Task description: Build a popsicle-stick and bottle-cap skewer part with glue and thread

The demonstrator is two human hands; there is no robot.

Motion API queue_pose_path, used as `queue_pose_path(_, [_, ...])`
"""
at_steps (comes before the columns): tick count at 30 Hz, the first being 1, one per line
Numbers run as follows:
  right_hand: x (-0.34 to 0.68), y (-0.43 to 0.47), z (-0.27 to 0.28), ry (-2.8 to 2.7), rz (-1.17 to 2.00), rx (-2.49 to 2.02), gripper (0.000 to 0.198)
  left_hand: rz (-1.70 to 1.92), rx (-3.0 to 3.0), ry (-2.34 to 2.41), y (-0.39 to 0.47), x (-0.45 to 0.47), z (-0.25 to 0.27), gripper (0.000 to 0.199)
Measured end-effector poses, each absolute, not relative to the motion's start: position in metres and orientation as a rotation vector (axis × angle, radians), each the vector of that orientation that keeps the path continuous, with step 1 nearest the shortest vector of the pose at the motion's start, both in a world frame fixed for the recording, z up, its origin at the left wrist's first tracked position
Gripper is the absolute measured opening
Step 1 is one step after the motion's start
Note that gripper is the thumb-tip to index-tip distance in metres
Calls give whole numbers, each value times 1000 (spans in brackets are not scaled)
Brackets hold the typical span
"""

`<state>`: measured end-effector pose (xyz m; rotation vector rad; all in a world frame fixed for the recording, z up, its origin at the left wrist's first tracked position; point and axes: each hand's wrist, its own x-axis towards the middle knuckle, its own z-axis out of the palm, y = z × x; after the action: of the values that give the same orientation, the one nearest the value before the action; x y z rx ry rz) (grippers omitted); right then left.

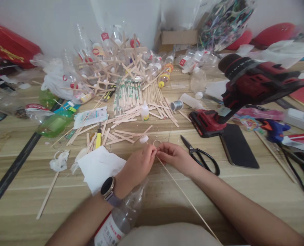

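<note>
A long thin wooden skewer (pixel 186 196) slants from the bottom edge up to my hands. My left hand (pixel 143 160), with a watch on its wrist, is closed around its upper part. Just past those fingers, a white bottle cap (pixel 143 139) sits at the skewer's far end. My right hand (pixel 176 157) pinches at the same spot, its fingertips touching the left ones. A fine wire (pixel 170 131) rises from behind the right fingers, and a small thin loop (pixel 156 142) stands out above the fingertips. The exact grip point is hidden. Under my left forearm lies a clear plastic bottle (pixel 127 213).
Black scissors (pixel 202 157), a phone (pixel 239 145) and a red drill (pixel 251 85) lie to the right. Ahead are a wire spool (pixel 177 105), a glue bottle (pixel 144 112) and scattered craft sticks (pixel 121 136). White paper (pixel 98 167) lies left; bottles crowd the back.
</note>
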<state>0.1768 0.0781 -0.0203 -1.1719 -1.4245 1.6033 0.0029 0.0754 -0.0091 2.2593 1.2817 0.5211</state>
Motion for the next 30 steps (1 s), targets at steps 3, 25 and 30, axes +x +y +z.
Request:
queue_pose_path(3, [175, 78, -22, -1384, 1606, -1155, 32, 547, 2217, 1270, 75, 4, -8, 18])
queue_pose_path(25, [182, 79, -22, -1368, 1203, -1336, 11, 715, 1927, 1238, 74, 2, -6, 10])
queue_pose_path(30, [180, 76, -20, -1381, 1080, -1326, 11, 683, 1899, 1212, 75, 3, -4, 10])
